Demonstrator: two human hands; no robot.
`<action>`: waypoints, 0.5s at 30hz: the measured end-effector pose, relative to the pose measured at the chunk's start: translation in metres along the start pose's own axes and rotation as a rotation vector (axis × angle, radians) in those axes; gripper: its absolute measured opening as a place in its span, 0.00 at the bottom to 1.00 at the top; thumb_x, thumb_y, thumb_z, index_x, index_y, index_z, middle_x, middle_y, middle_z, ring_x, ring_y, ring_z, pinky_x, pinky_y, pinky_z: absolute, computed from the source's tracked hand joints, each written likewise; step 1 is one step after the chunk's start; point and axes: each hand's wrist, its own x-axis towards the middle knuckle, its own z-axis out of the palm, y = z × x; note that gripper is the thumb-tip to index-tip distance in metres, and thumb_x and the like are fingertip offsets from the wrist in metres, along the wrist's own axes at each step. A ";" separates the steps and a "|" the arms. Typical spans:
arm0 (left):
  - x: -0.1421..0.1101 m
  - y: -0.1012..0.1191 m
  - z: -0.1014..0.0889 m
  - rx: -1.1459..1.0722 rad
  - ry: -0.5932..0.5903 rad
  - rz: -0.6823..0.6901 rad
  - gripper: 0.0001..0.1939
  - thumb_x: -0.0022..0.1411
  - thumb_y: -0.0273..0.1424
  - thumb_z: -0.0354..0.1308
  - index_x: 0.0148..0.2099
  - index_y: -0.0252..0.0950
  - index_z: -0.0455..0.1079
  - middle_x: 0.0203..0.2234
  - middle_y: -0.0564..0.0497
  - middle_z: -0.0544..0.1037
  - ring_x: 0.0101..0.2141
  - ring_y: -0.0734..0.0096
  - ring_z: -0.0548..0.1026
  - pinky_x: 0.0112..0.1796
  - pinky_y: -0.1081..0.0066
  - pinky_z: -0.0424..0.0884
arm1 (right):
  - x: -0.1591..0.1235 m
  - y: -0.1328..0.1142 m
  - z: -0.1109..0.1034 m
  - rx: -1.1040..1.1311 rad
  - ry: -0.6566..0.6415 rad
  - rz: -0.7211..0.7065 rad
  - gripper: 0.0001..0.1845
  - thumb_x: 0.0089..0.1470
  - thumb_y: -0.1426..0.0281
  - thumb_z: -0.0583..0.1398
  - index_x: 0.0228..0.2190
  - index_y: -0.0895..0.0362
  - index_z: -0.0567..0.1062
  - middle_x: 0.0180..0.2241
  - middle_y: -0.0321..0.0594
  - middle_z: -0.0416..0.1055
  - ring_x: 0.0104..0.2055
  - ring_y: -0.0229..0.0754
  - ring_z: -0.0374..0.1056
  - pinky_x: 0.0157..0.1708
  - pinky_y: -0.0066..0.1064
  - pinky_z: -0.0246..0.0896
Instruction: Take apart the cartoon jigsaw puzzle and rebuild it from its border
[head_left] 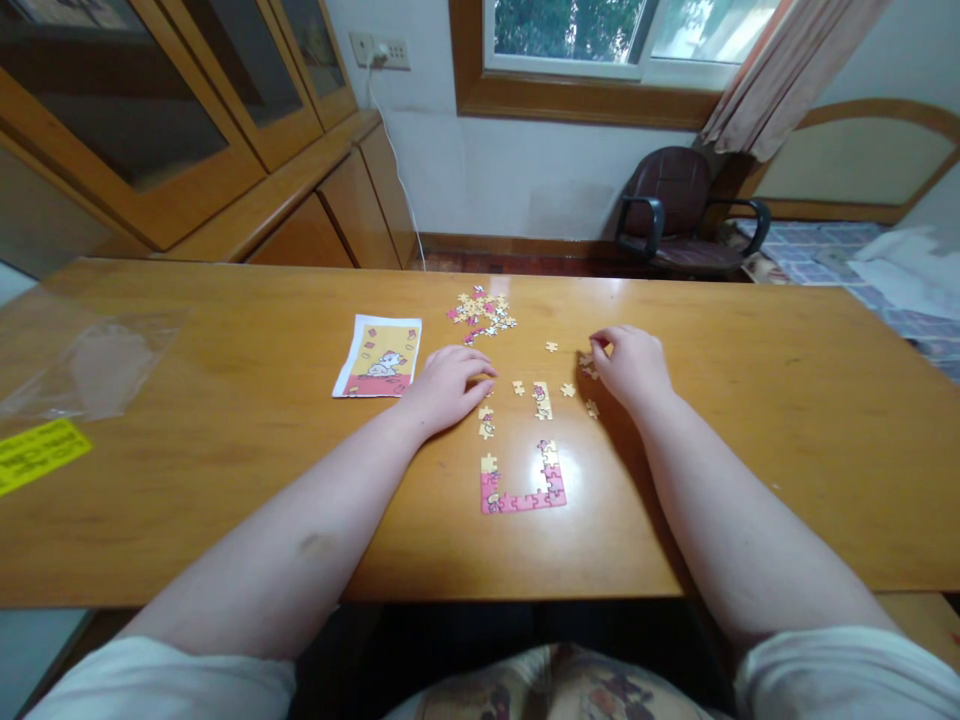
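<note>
My left hand [448,385] lies palm down on the wooden table [225,470], fingers stretched toward small loose puzzle pieces [541,398]. My right hand [632,364] rests further right, fingertips curled over loose pieces [587,366] at its left edge; whether it grips one is hidden. Nearer me lies a joined U-shaped puzzle border [523,487], pink and yellow. A pile of unsorted pieces [481,314] lies beyond my left hand. The reference picture card [379,357] lies left of my left hand.
A clear plastic bag [94,367] and a yellow label [37,452] lie at the table's left. A wooden cabinet [187,120] stands back left. A dark office chair [679,210] stands under the window, with a bed [885,260] at right.
</note>
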 end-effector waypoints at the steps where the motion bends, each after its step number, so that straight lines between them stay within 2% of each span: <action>1: 0.000 -0.001 -0.001 -0.003 0.014 -0.022 0.10 0.64 0.34 0.54 0.41 0.40 0.75 0.44 0.49 0.78 0.48 0.61 0.70 0.53 0.57 0.62 | 0.002 0.004 -0.001 -0.030 -0.005 0.035 0.15 0.55 0.69 0.54 0.36 0.57 0.80 0.38 0.48 0.78 0.40 0.50 0.70 0.40 0.38 0.59; 4: 0.001 -0.004 -0.003 -0.006 0.027 -0.064 0.09 0.63 0.32 0.53 0.38 0.38 0.74 0.39 0.49 0.78 0.44 0.62 0.71 0.50 0.59 0.65 | 0.005 0.012 -0.005 -0.110 -0.064 0.118 0.17 0.56 0.70 0.52 0.39 0.56 0.80 0.40 0.48 0.78 0.42 0.51 0.71 0.40 0.39 0.60; 8: 0.002 -0.006 -0.003 -0.004 0.041 -0.066 0.09 0.63 0.32 0.53 0.36 0.38 0.74 0.38 0.49 0.78 0.43 0.63 0.71 0.48 0.60 0.65 | 0.008 0.020 -0.013 -0.153 -0.221 0.180 0.16 0.55 0.69 0.54 0.40 0.55 0.80 0.42 0.47 0.78 0.42 0.51 0.72 0.38 0.37 0.61; 13: 0.000 -0.006 -0.002 0.006 0.035 -0.056 0.09 0.64 0.33 0.53 0.37 0.38 0.74 0.38 0.49 0.78 0.43 0.63 0.71 0.49 0.60 0.65 | 0.008 0.024 -0.022 -0.161 -0.320 0.158 0.15 0.53 0.69 0.57 0.40 0.54 0.80 0.41 0.45 0.78 0.41 0.46 0.72 0.38 0.32 0.62; 15: -0.002 -0.003 -0.001 0.031 0.009 -0.018 0.10 0.64 0.35 0.53 0.42 0.39 0.75 0.43 0.48 0.76 0.46 0.61 0.70 0.51 0.58 0.64 | 0.008 0.023 -0.023 -0.156 -0.328 0.139 0.15 0.53 0.70 0.57 0.40 0.54 0.80 0.41 0.45 0.78 0.41 0.46 0.72 0.38 0.32 0.62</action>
